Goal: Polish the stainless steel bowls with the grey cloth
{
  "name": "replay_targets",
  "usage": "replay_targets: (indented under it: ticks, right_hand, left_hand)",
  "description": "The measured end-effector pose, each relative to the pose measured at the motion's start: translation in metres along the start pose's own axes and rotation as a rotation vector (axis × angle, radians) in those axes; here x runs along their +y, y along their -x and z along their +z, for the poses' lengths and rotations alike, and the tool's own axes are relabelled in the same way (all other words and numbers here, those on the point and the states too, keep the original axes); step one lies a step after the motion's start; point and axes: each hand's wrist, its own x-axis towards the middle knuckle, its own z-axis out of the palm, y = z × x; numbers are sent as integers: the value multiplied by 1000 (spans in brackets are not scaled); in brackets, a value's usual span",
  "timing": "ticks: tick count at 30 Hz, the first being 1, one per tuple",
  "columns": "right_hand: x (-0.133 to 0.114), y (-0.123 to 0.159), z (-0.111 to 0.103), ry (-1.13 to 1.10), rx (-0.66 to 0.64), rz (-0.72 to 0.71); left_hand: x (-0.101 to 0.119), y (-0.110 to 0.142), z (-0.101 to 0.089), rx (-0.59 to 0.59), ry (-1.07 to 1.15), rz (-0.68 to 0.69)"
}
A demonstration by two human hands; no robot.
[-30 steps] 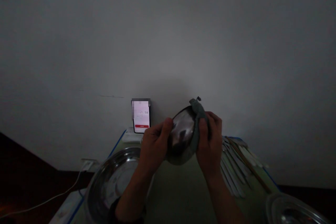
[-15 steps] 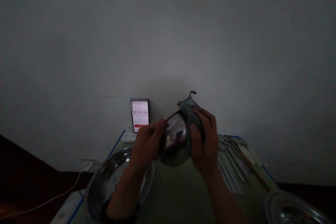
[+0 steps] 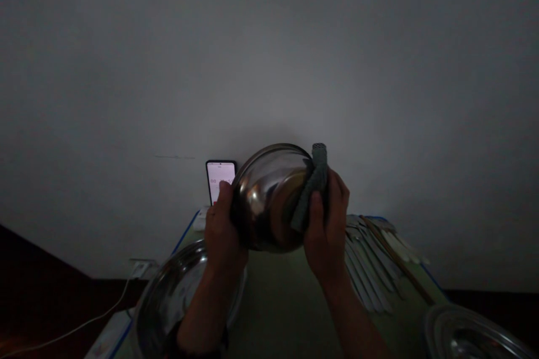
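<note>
A shiny metal bowl [image 3: 263, 196] is held up above the table, tilted so that its outer side and base face me. My left hand [image 3: 223, 230] grips its rim on the left, thumb on the outside. On the right, my right hand [image 3: 328, 224] is closed around a bunched grey-green cloth [image 3: 314, 188], which lies against the bowl's base. The fingers of both hands are partly hidden behind the bowl and cloth.
A large metal basin [image 3: 155, 286] stands at the left below my forearm. A lit phone [image 3: 221, 171] leans on the wall. Several utensils [image 3: 370, 275] and a long wooden stick [image 3: 398, 261] lie right. Stacked metal dishes [image 3: 442, 325] sit front right on the green table [image 3: 282, 308].
The bowl has turned, so more of its outer side and base now show. The cloth has shifted from its edge to the base with my right hand. My left hand sits slightly lower.
</note>
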Motion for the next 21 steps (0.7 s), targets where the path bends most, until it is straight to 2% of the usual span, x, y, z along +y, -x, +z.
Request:
replay_targets:
  ticks: [3, 7, 10, 14, 17, 21]
  right_hand:
    - [5, -2, 0, -44, -43, 83]
    - [18, -8, 0, -148, -59, 318]
    - [27, -12, 0, -196, -53, 426]
    - [24, -12, 1, -213, -71, 485]
    - [11, -6, 3, -184, -47, 442]
    - [-6, 5, 6, -46, -65, 109]
  left_hand:
    - [8, 6, 1, 73, -24, 9]
    - [11, 9, 1, 66, -169, 105]
    - [4, 5, -2, -30, -186, 125]
    - [-3, -5, -11, -269, -244, 174]
    - [-3, -9, -17, -386, -342, 205]
    - [-2, -9, -17, -357, -356, 117]
